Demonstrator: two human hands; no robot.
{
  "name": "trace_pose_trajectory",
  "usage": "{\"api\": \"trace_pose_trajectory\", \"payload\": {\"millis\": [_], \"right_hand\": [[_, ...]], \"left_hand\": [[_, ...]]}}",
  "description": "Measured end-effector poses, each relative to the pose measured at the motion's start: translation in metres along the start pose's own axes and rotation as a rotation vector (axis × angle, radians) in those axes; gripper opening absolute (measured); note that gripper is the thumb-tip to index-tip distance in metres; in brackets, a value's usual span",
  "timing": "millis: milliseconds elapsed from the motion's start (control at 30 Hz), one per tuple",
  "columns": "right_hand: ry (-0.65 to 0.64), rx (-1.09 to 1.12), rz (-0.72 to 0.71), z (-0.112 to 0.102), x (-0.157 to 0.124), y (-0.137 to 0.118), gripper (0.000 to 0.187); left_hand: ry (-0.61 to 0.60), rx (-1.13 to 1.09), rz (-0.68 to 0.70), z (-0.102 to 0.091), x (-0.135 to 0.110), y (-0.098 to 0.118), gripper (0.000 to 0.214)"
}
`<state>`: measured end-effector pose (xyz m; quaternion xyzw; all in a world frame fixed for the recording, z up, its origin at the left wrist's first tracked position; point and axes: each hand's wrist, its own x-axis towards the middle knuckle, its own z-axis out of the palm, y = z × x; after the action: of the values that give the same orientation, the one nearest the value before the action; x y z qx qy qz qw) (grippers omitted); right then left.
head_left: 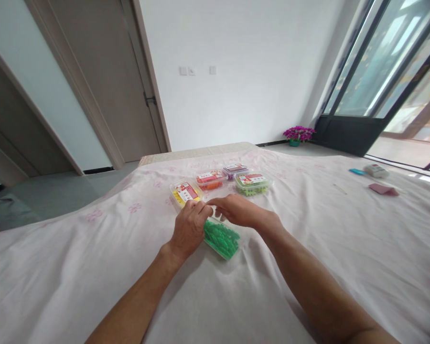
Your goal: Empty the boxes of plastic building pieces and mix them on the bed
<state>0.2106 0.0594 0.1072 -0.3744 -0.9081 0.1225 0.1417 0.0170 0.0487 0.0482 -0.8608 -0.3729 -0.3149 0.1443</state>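
Note:
A clear plastic box of dark green pieces (221, 238) lies on the pink-flowered white cloth (308, 248) in front of me. My left hand (188, 228) rests on the box's near left end with its fingers curled at the far edge. My right hand (236, 210) reaches in from the right and its fingers are pinched together, meeting the left fingertips over the box's far edge. Whether they grip the lid or something small is hidden.
Behind the hands stand several closed boxes: yellow (185, 192), orange-red (210, 179), purple (235, 169) and light green (252, 183). Small items lie at the far right: a blue piece (357, 171), a white object (376, 170), a maroon card (382, 189). A door is at back left.

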Motion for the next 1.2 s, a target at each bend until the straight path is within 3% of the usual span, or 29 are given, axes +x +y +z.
{"api": "trace_pose_trajectory", "payload": {"millis": [367, 667, 833, 967, 1033, 1100, 1200], "right_hand": [[0.064, -0.299, 0.053, 0.008, 0.003, -0.008, 0.05], [0.021, -0.49, -0.086, 0.001, 0.006, -0.017, 0.047], [-0.002, -0.575, -0.145, -0.002, 0.003, -0.039, 0.036], [0.151, -0.426, -0.058, 0.008, -0.016, -0.051, 0.048], [0.259, -0.231, 0.05, 0.021, -0.026, -0.047, 0.055], [0.338, 0.009, 0.155, 0.037, -0.033, -0.041, 0.052], [0.289, 0.163, 0.169, 0.057, -0.037, -0.041, 0.038]], "left_hand": [[0.016, -0.037, -0.059, -0.003, -0.005, 0.0, 0.023], [0.122, -0.105, -0.06, -0.001, -0.014, -0.006, 0.025], [0.184, -0.099, -0.084, -0.002, -0.024, -0.009, 0.025], [0.226, -0.114, -0.186, -0.002, -0.039, -0.017, 0.026], [0.242, -0.141, -0.234, -0.001, -0.047, -0.024, 0.028], [0.228, -0.184, -0.256, -0.001, -0.053, -0.03, 0.03], [0.161, -0.232, -0.258, -0.007, -0.062, -0.037, 0.034]]}}
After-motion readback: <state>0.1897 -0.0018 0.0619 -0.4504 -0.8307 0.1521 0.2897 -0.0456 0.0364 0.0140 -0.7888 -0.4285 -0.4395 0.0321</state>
